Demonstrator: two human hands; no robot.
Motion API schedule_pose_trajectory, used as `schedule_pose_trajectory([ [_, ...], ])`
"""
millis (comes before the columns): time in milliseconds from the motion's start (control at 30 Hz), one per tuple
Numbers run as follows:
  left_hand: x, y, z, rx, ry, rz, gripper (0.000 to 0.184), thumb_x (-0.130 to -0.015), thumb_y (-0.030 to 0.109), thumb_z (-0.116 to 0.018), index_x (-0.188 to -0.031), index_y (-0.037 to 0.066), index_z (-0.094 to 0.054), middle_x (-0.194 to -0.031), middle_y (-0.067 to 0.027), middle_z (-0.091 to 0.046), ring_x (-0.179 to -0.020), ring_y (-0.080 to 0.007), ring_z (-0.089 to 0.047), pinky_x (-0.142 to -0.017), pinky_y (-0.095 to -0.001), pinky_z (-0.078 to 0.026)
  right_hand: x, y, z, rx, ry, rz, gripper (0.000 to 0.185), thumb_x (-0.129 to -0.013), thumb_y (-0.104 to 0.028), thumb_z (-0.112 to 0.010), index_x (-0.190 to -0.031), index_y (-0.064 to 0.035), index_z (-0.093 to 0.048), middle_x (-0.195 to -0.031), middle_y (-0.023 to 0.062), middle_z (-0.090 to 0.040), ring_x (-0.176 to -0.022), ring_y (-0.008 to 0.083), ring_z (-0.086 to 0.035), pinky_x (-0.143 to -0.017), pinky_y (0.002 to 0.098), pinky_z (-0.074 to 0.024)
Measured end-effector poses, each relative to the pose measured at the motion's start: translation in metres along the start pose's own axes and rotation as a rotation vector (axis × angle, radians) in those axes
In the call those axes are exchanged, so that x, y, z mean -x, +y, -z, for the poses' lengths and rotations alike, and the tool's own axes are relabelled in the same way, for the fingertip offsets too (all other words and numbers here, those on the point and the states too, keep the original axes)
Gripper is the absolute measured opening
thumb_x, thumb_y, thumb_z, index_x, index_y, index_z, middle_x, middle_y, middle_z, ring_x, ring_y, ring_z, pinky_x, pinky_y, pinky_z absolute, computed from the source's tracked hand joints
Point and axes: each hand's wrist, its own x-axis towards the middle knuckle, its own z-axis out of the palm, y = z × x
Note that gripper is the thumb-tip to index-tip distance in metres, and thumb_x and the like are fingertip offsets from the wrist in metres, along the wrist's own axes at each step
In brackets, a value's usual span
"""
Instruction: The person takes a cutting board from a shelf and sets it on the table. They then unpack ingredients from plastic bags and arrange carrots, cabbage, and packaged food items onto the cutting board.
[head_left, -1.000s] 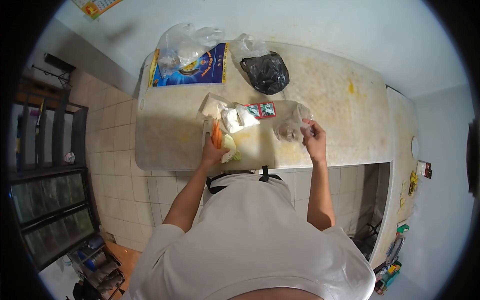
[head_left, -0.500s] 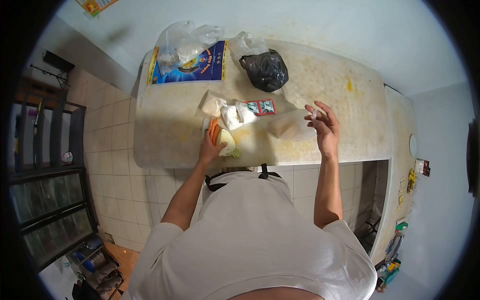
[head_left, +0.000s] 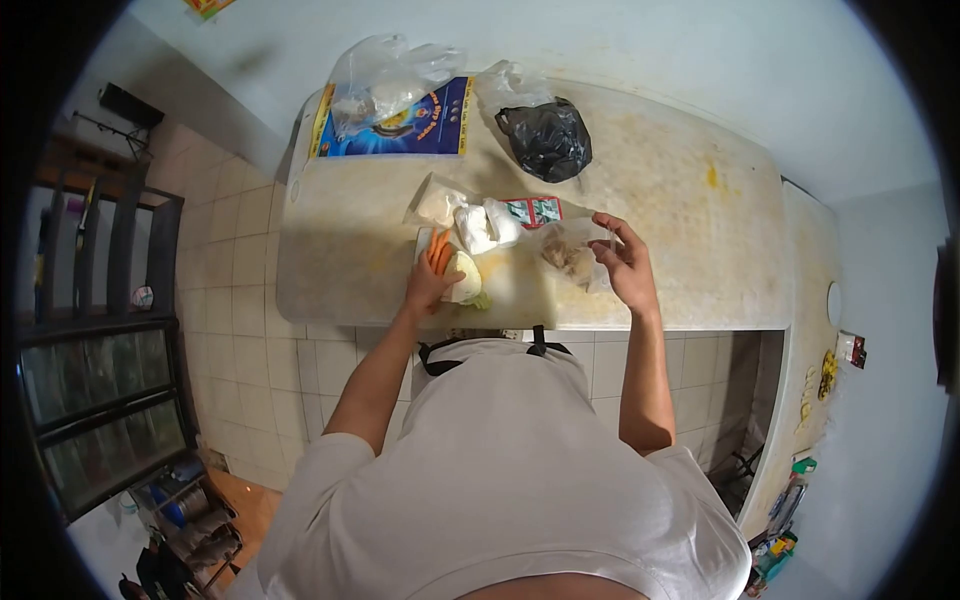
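My left hand (head_left: 428, 283) lies over orange carrots (head_left: 438, 250) and a pale cut cabbage (head_left: 466, 279), its fingers around them near the table's front edge. A bit of green (head_left: 481, 301) shows below the cabbage. My right hand (head_left: 626, 264) pinches the edge of a clear plastic bag (head_left: 570, 252) with brownish contents. White packets (head_left: 487, 227) and a clear bag of pale stuff (head_left: 437, 206) sit behind the carrots. Red-and-green sachets (head_left: 532, 212) lie between the packets and the clear bag.
A black plastic bag (head_left: 548, 140) rests at the back of the table (head_left: 690, 260). To its left, a blue printed sheet (head_left: 432, 127) lies partly under a clear bag (head_left: 385, 80). A dark rack (head_left: 100, 400) stands at far left.
My right hand has moved up and right, then back slightly left, with the clear bag; the bag's brownish contents show more plainly. My left hand stays at the carrots and cabbage. The view has shifted slightly.
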Motion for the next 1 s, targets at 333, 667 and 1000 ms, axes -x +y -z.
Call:
schedule_pose_trajectory([
  [333, -0.009, -0.003, -0.020, -0.187, -0.002, 0.071, 0.123, -0.059, 0.061, -0.083, -0.152, 0.007, -0.023, -0.143, -0.0312, -0.037, -0.129, -0.0435, -0.046, -0.104, -0.0448, -0.044, -0.001, 0.021, 0.007, -0.003, 0.028, 0.015, 0.042, -0.089, 0.007, -0.059, -0.130, 0.0040, -0.055, -0.128, 0.0123, -0.059, -0.111, 0.0186, -0.059, -0.094, 0.0309, -0.0484],
  [667, 0.006, 0.011, -0.022, -0.141, -0.028, 0.077, 0.121, -0.062, 0.056, -0.084, -0.154, 0.006, -0.022, -0.145, -0.0273, -0.038, -0.133, -0.0409, -0.044, -0.107, -0.0441, -0.042, -0.010, 0.034, 0.004, 0.127, -0.001, 0.077, 0.046, -0.089, 0.008, -0.058, -0.135, 0.0017, -0.052, -0.131, 0.0160, -0.058, -0.098, 0.0177, -0.063, -0.089, 0.0308, -0.0501],
  [1000, -0.016, -0.026, -0.032, 0.219, -0.020, 0.040, 0.108, -0.069, 0.056, -0.080, -0.150, 0.002, -0.034, -0.139, -0.0247, -0.050, -0.131, -0.0339, -0.049, -0.106, -0.0388, -0.042, -0.011, 0.009, 0.007, 0.069, 0.050, 0.028, 0.050, -0.091, 0.001, -0.057, -0.139, -0.0046, -0.048, -0.124, 0.0106, -0.061, -0.090, 0.0140, -0.064, -0.074, 0.0269, -0.0509],
])
